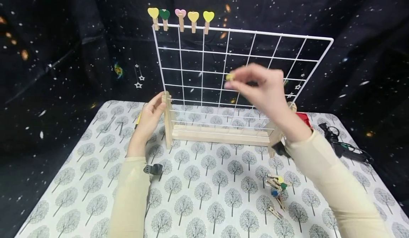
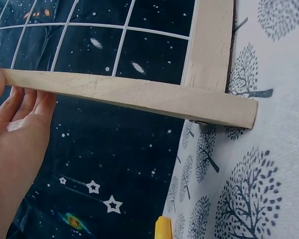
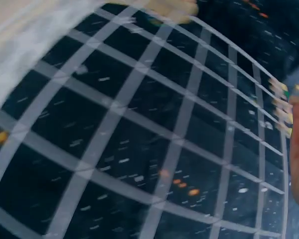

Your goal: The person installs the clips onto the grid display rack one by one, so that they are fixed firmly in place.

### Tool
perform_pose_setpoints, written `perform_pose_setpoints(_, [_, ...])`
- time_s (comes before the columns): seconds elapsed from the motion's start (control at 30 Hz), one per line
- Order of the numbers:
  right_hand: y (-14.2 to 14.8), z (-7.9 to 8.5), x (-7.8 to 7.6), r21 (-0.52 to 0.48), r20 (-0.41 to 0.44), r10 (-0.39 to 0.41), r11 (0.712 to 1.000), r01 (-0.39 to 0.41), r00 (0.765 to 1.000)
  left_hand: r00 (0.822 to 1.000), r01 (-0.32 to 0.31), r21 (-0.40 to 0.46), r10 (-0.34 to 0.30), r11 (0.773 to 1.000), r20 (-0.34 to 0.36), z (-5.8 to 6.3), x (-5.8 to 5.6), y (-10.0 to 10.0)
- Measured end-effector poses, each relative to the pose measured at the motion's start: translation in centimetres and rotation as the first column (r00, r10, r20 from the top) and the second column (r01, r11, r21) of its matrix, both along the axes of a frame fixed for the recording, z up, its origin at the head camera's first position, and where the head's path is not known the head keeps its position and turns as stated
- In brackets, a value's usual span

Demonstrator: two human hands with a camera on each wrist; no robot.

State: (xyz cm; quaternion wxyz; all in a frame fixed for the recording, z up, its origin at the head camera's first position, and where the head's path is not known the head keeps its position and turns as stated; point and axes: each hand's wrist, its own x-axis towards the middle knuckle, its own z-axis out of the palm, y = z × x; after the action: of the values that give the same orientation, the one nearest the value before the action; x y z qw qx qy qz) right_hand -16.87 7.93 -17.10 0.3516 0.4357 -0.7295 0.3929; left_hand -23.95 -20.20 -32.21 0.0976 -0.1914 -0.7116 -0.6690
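Note:
In the head view my left hand (image 1: 149, 115) grips the top of the wooden side post (image 1: 167, 124) of a stand. The left wrist view shows its thumb on one side of the post (image 2: 129, 97) and fingers on the other. Raised before the white wire grid (image 1: 236, 30), my right hand (image 1: 260, 85) pinches a small clothespin (image 1: 229, 77) with a yellow part showing; most of it is hidden by the fingers. Several heart clothespins, among them a bright yellow one (image 1: 208, 17), stand clipped along the grid's top bar at the left. The right wrist view is blurred.
A loose pile of clothespins (image 1: 276, 186) lies on the tree-print cloth at the front right. Behind the right arm are a red object (image 1: 305, 119) and a black device with a cable (image 1: 342, 144). Thin metal tools (image 1: 120, 127) lie at the left. A dark starry backdrop hangs behind.

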Motion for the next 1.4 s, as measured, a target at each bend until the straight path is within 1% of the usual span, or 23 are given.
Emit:
perform_pose_setpoints(0.03, [-0.5,1.2,-0.1,-0.029,-0.02,-0.026,0.999,0.025,0.999,1.0,0.004,0.001,-0.004,1.0,-0.002,0.0,-0.1,0.1])
perform_pose_setpoints(0.1, [-1.3,3.3,-0.2,-0.09,0.018,-0.088,0.992,0.089,0.996,1.0,0.013,0.005,-0.013,1.0,-0.006,0.0,-0.2,0.1])
perform_pose_setpoints(0.13, [-1.6,4.3,-0.2,-0.105,0.056,-0.12,0.986,0.126,0.991,1.0,0.014,0.006,-0.014,1.0,-0.005,0.0,-0.2,0.2])
perform_pose_setpoints(0.2, [-2.2,6.2,-0.6,-0.124,0.146,-0.156,0.977,0.174,0.977,1.0,0.022,0.007,-0.022,1.0,-0.008,0.0,-0.2,0.2])
perform_pose_setpoints(0.27, [-2.5,7.7,-1.3,-0.106,0.23,-0.212,0.965,0.241,0.95,1.0,0.026,0.007,-0.026,1.0,-0.016,0.0,-0.2,0.2])
perform_pose_setpoints(0.33, [-2.6,8.9,-2.4,-0.06,0.273,-0.265,0.955,0.292,0.925,0.999,0.026,0.007,-0.026,1.0,-0.024,0.0,-0.2,0.1])
perform_pose_setpoints(0.4, [-2.5,9.5,-3.6,-0.011,0.319,-0.303,0.946,0.323,0.898,0.999,0.023,0.007,-0.023,1.0,-0.028,0.0,-0.2,0.0])
perform_pose_setpoints(0.47, [-2.2,9.8,-4.8,0.023,0.353,-0.325,0.94,0.339,0.877,0.999,0.022,0.009,-0.022,1.0,-0.025,0.0,-0.3,0.0])
perform_pose_setpoints(0.5, [-2.1,9.8,-5.2,0.034,0.366,-0.328,0.94,0.339,0.871,1.0,0.021,0.01,-0.021,1.0,-0.023,-0.3,-0.5,0.0])
perform_pose_setpoints(0.53, [-2.0,9.8,-5.6,0.035,0.386,-0.318,0.943,0.331,0.866,1.0,0.018,0.01,-0.018,1.0,-0.019,-0.3,-0.5,0.0])
perform_pose_setpoints(0.6, [-1.9,9.7,-6.0,0.045,0.396,-0.302,0.95,0.31,0.867,1.0,0.012,0.009,-0.012,1.0,-0.011,-0.3,-0.5,0.0])
perform_pose_setpoints(0.67, [-1.9,9.7,-6.0,0.054,0.386,-0.301,0.951,0.304,0.872,1.0,0.009,0.008,-0.009,1.0,-0.013,-0.3,-0.4,0.1])
perform_pose_setpoints(0.77, [-2.0,10.0,-5.8,0.092,0.384,-0.312,0.949,0.301,0.869,1.0,0.004,0.003,-0.004,1.0,-0.013,0.0,-0.2,0.1])
perform_pose_setpoints(0.87, [-2.0,10.3,-5.7,0.125,0.393,-0.336,0.942,0.313,0.856,1.0,0.003,-0.001,-0.003,1.0,-0.01,0.0,-0.2,0.1])
perform_pose_setpoints(1.0, [-2.0,10.4,-5.7,0.135,0.427,-0.34,0.94,0.313,0.838,1.0,0.006,-0.005,-0.006,1.0,-0.001,0.1,-0.2,0.1])
perform_pose_setpoints(1.17, [-1.9,10.7,-5.7,0.205,0.394,-0.384,0.923,0.327,0.835,1.0,0.005,-0.004,-0.005,1.0,-0.006,0.1,-0.3,0.2])
perform_pose_setpoints(1.23, [-1.9,10.6,-5.8,0.232,0.386,-0.402,0.913,0.334,0.83,1.0,0.007,-0.001,-0.007,1.0,-0.007,0.1,-0.3,0.2])
perform_pose_setpoints(1.4, [-1.8,10.1,-5.7,0.225,0.427,-0.411,0.911,0.346,0.805,1.0,0.011,-0.002,-0.011,1.0,-0.003,0.0,-0.3,0.3])
